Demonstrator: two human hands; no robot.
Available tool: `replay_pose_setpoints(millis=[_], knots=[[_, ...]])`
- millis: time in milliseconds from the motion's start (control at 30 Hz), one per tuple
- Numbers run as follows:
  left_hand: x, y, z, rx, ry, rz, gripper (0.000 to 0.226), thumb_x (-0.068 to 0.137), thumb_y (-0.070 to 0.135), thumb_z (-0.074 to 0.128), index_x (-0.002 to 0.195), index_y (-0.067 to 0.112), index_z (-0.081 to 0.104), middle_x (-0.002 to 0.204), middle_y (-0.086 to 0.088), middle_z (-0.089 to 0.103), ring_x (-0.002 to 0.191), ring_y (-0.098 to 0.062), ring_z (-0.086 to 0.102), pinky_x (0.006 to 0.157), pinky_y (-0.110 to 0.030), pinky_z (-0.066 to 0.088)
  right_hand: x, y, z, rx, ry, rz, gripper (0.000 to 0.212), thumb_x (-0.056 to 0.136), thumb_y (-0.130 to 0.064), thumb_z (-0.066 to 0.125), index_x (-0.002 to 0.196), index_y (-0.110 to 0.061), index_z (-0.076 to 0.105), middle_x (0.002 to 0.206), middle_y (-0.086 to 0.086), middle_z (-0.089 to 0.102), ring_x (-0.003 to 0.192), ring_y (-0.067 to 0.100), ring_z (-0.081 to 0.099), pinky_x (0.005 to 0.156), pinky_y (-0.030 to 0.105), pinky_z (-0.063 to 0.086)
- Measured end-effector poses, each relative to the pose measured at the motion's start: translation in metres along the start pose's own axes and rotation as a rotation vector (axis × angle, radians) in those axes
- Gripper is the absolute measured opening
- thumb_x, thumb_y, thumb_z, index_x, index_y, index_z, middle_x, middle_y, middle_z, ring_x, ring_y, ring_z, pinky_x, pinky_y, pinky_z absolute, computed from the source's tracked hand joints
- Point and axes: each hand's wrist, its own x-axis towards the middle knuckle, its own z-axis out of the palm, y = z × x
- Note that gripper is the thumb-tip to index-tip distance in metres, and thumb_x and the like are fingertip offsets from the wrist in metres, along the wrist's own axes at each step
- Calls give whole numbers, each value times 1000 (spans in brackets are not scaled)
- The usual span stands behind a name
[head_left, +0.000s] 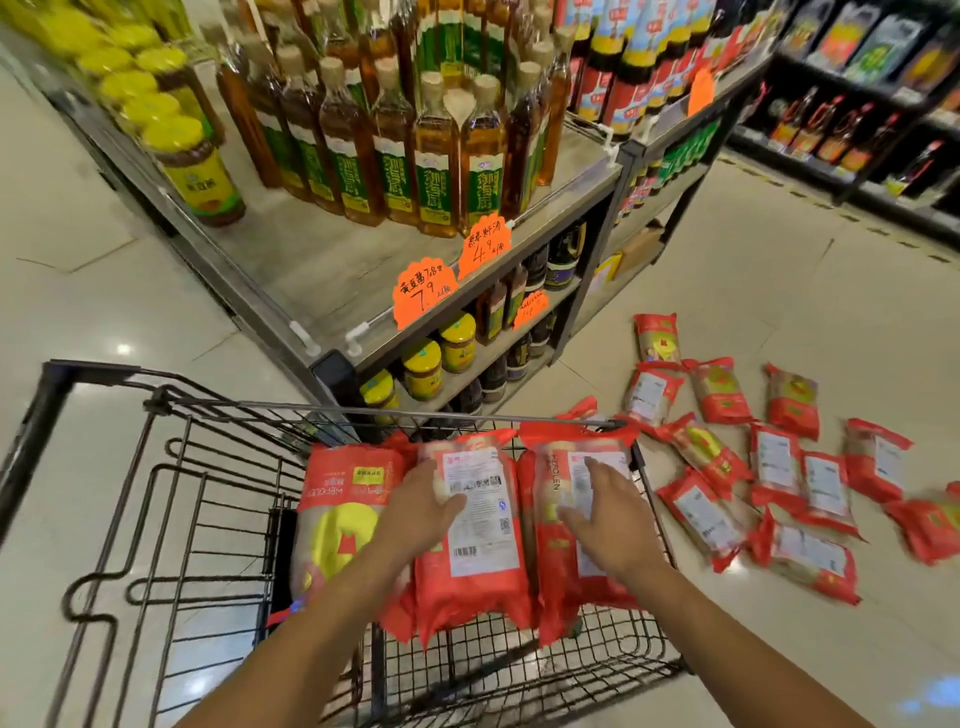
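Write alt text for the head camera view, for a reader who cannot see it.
A person's left hand and right hand touch red plastic packets standing in a black wire shopping cart. More red packets lie scattered on the pale tiled floor to the right, beside a grey shop shelf of amber bottles.

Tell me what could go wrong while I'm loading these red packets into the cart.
1. The stacked packets under your left hand and right hand rise to the cart rim; one could slide out.
2. The packets on the floor lie right beside the cart; stepping or rolling on them could burst them.
3. The cart sits close to the shelf; a bump might topple its bottles.
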Motion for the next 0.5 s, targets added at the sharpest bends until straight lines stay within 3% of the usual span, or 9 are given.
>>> replay_pose_setpoints(millis=[67,167,267,367,500], knots=[[-21,24,-27,62,26,109,53,93,37,67,140,19,52,136,-3,59,129,-26,55,105,-38,45,-14,-37,-26,-20,39,-115,71,94,-43,58,155,-14,33,152,8,47,139,28,44,113,39,36],[-59,63,-72,205,122,243,69,96,44,61,153,14,37,153,-6,44,141,-26,42,114,-38,36,-41,-87,-70,-82,144,-278,75,91,-59,39,155,-19,34,154,6,44,141,28,40,115,41,33],[-103,103,-119,327,269,434,68,94,50,57,151,18,37,150,-2,46,137,-26,44,109,-41,41,-71,-122,-114,-148,290,-394,71,95,-52,51,156,-21,32,156,8,40,145,29,34,117,43,28],[-143,135,-158,511,476,573,67,91,54,55,147,22,39,143,0,50,127,-26,50,101,-43,46,-102,-143,-154,-195,450,-447,71,96,-55,48,157,-23,31,161,8,34,149,28,28,121,48,25],[-186,174,-182,645,635,684,71,92,54,58,150,16,42,155,-8,44,141,-30,43,115,-47,37,-144,-143,-192,-197,613,-428,68,94,-57,47,153,-24,39,158,8,40,147,28,33,121,48,26]])
